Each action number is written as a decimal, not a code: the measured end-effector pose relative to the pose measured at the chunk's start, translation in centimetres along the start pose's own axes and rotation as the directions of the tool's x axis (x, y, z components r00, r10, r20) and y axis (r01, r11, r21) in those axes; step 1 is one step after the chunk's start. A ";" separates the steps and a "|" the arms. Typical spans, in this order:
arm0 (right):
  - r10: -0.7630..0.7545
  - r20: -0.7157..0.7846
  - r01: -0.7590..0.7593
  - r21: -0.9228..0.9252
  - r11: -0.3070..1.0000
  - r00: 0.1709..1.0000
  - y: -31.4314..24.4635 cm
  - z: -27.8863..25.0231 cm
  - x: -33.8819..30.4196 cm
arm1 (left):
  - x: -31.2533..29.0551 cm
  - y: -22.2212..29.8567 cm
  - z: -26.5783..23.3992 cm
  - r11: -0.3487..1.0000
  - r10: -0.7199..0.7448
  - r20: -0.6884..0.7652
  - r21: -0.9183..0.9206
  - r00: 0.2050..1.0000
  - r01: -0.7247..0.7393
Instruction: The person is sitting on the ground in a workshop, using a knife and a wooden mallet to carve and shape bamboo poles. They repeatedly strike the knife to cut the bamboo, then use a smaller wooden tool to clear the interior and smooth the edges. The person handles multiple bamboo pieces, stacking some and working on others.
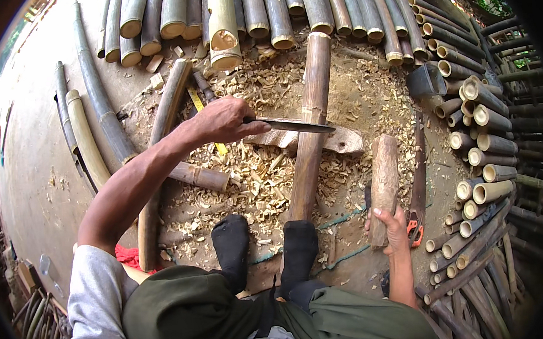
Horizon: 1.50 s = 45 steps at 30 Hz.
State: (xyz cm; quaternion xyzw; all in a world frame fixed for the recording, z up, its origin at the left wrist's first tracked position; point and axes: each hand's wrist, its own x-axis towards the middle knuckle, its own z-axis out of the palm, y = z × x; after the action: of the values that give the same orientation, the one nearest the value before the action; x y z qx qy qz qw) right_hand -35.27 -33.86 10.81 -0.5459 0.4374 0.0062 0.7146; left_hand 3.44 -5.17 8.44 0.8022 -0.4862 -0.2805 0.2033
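Among shavings [263, 182] and stacked bamboo [489, 118], left hand [227, 119] gripping knife [299, 126], right hand [389, 227] gripping billet [384, 174], bamboo pole [308, 176] between.

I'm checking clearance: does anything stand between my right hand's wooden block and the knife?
Nothing visible stands between the wooden block in the right hand and the knife in the left hand; the bamboo pole passes beneath the knife.

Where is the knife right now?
In the head view, the knife is in the left hand, slightly above the picture's centre, its blade pointing right across the long bamboo pole; whether they touch is unclear.
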 end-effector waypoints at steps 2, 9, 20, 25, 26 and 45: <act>0.004 0.002 -0.004 0.042 0.999 1.000 -0.5 0.7 -0.8 | 0.7 -0.3 0.3 1.000 0.022 -0.013 0.007 1.000 -0.022; -0.132 0.073 0.110 0.248 0.963 0.989 -4.9 3.7 -1.3 | 2.2 -1.0 1.1 0.990 0.092 0.014 0.102 0.996 -0.093; -0.174 0.145 0.156 0.129 0.979 0.974 -8.0 6.5 -1.7 | 2.7 -1.1 1.5 0.996 0.063 0.054 0.060 0.997 -0.067; -0.141 0.145 0.127 0.102 0.987 0.979 -8.1 6.2 -1.8 | 2.8 -0.9 1.5 0.994 0.052 0.061 0.093 0.997 -0.058; -0.137 0.142 0.124 0.094 0.988 0.980 -8.2 6.0 -1.8 | 2.9 -0.9 1.6 0.993 0.050 0.061 0.107 0.997 -0.057; -0.183 0.476 0.502 -0.727 0.469 0.860 -24.6 11.7 4.1 | 2.5 -0.8 1.6 0.988 -0.079 0.100 0.143 0.992 0.065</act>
State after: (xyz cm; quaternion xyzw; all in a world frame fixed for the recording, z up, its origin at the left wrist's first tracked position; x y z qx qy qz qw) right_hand -13.59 -36.53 27.50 -0.8851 0.1328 0.1587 0.4169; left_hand 3.87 -7.12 6.12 0.8156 -0.4853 -0.2950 0.1105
